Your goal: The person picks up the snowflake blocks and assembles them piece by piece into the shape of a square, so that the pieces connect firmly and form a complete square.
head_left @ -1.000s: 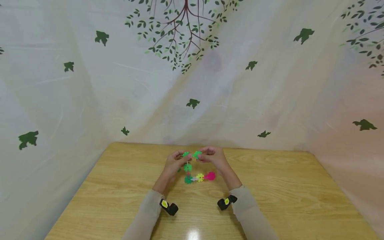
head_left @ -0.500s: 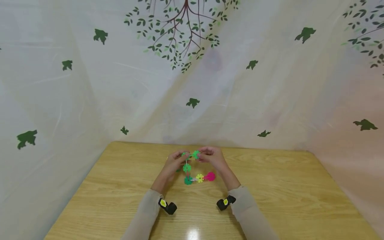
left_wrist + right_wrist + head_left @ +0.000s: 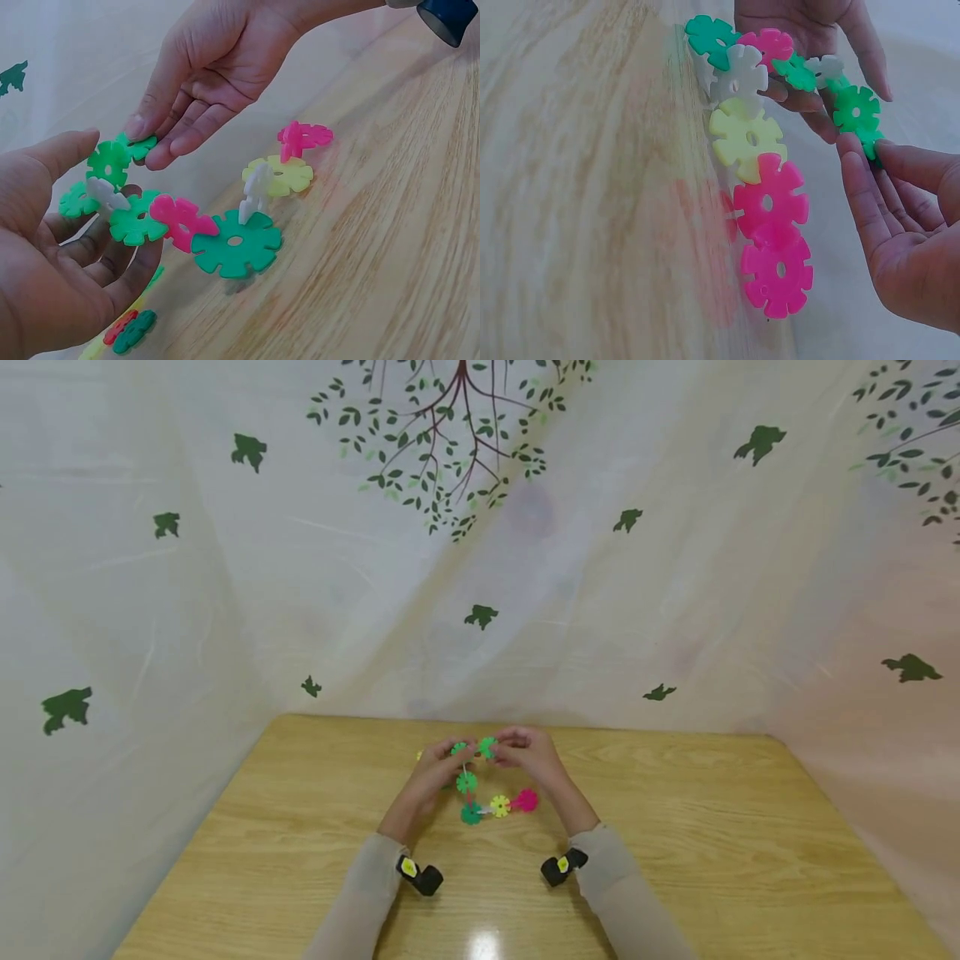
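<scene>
A chain of slotted plastic snowflake discs hangs between my hands and trails to the table. My left hand (image 3: 435, 770) holds its upper end, fingers curled beneath the green disc (image 3: 139, 219) and white disc (image 3: 107, 193). My right hand (image 3: 534, 750) pinches a green disc (image 3: 871, 146) between thumb and fingers; it meets an upright green disc (image 3: 107, 165) at the chain's end. Further along come a pink disc (image 3: 182, 221), a dark green disc (image 3: 236, 244), a white disc (image 3: 255, 191), a yellow disc (image 3: 748, 139) and two pink discs (image 3: 776, 276).
Below my left hand lie more joined discs, among them a dark green one (image 3: 135, 330) and a red one (image 3: 120, 328), partly hidden by the hand. The wooden table (image 3: 675, 827) ends at a printed cloth backdrop (image 3: 570, 643). Each sleeve carries a black wrist camera (image 3: 564, 867).
Both hands' green discs have shifted slightly left, and the near part of the chain has dropped a little. My right hand keeps its pinch throughout.
</scene>
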The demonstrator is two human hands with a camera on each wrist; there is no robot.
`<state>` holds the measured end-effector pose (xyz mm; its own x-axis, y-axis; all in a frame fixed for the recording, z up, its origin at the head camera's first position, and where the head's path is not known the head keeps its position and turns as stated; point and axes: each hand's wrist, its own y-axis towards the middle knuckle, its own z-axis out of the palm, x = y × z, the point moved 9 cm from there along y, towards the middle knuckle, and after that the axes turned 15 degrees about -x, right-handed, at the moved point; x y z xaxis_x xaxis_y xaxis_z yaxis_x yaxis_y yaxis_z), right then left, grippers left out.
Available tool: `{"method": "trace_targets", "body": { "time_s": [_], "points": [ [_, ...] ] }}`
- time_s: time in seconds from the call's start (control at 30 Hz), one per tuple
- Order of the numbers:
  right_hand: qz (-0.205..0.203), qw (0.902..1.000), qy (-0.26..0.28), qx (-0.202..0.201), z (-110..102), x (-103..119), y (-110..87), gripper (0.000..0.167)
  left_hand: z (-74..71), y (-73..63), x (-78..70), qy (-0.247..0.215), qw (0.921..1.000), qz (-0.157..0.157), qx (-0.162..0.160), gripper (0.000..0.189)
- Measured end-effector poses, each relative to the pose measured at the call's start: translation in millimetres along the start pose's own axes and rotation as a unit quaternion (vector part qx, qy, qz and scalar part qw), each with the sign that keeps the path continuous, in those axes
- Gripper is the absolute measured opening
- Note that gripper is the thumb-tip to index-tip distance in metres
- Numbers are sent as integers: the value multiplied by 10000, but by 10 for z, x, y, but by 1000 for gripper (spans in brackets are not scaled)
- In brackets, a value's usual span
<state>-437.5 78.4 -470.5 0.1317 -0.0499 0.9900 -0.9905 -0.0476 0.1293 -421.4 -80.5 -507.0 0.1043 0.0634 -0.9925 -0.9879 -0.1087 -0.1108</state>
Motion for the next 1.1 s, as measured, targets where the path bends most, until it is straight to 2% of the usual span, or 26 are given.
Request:
{"method": "trace_targets", "body": {
  "time_s": [0.17,0.3,0.43,0.6,0.7,0.9,1.1],
  "points": [
    [-34,10000,-25,-69,16,17,-11,21,20,-24,-6,-42,9995,99,282,39],
    [-91,9999,-84,47,60,22,-42,22,-3,-52,17,-100,9986,-92,506,40],
    [55,9997,-107,210,104,1,-64,24,-55,-55,19,-143,9979,-291,563,39],
    [106,9994,-137,296,77,9,-58,26,-112,-15,-10,-250,9980,-387,434,37],
    [176,9993,-226,252,36,26,-31,28,-174,9,-48,-160,9985,-373,354,37],
    [233,9986,-468,47,-46,64,38,33,-410,8,-82,-4,9993,-342,170,41],
    [120,9919,-1230,298,83,73,140,27,-631,20,-82,74,9994,-334,1,41]
  ]
}}
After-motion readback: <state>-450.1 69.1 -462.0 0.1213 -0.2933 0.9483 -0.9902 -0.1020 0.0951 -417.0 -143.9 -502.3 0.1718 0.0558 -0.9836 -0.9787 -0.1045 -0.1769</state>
